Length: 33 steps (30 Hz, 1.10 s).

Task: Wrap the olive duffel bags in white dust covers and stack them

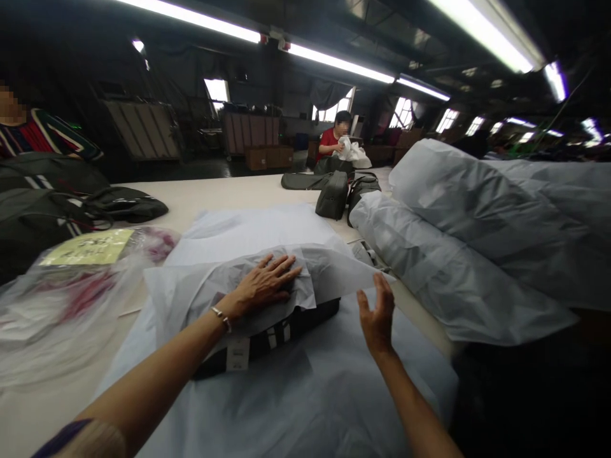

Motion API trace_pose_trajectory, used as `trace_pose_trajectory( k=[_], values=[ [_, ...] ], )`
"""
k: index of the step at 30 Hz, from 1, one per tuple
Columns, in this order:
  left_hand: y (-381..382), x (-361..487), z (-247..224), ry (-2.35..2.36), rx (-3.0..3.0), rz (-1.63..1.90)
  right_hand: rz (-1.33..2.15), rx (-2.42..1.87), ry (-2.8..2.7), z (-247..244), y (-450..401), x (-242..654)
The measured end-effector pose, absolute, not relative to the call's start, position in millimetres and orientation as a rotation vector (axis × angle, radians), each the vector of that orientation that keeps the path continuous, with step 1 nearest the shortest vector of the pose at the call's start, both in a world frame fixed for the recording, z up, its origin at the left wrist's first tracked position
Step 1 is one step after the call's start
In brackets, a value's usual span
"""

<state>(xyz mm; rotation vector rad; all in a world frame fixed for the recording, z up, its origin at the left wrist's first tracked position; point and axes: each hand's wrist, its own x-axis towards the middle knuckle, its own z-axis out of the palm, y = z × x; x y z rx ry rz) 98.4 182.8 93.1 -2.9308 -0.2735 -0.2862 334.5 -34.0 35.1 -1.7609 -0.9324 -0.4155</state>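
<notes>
A dark bag (308, 323) with light stripes lies across the table, partly covered by a thin white sheet of wrapping paper (331, 270). A white label (237, 354) shows on the bag's near side. My left hand (267, 280) rests flat on the sheet over the bag, fingers spread. My right hand (379, 312) is raised by the sheet's right corner, thumb apart from the stretched fingers; whether the fingertips touch the corner I cannot tell. Under the bag, more pale sheets (353, 394) spread toward me. The sheet hides most of the bag's top.
Long bundles in translucent wrapping (453, 267) lie on the right. A clear plastic bag (62, 312) with a yellow label and dark bags (42, 216) lie left. More dark bags (333, 195) stand ahead. A person in red (329, 140) handles white material across the table; another person (48, 133) is far left.
</notes>
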Motion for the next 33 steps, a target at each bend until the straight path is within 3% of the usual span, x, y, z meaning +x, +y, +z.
trace_pose_trajectory(
  k=[3, 7, 13, 18, 21, 25, 33],
  values=[
    [184.1, 98.6, 91.5, -0.268, -2.914, -0.285, -0.506, -1.754, -1.517, 42.2, -12.0, 291.1],
    [184.0, 99.8, 92.0, -0.265, -2.895, -0.256, -0.269, -1.806, -1.794, 36.6, -3.3, 269.4],
    [183.0, 102.6, 92.9, -0.275, -2.952, -0.234, -0.047, -1.857, -0.919, 10.9, -114.9, 302.5],
    [182.3, 103.0, 93.6, -0.291, -2.998, -0.247, 0.232, -1.770, 0.184, -59.2, -277.4, 284.1],
    [180.6, 103.0, 95.7, -0.284, -3.002, -0.233, 0.702, -1.610, 0.426, -100.7, -333.6, 229.0],
    [178.0, 102.1, 98.1, -0.253, -2.984, -0.241, 1.067, -1.276, 0.387, -116.0, -327.8, 159.4],
    [179.4, 102.4, 95.4, -0.264, -2.980, -0.249, 0.893, -1.148, 0.607, -111.6, -275.1, 156.4]
  ],
)
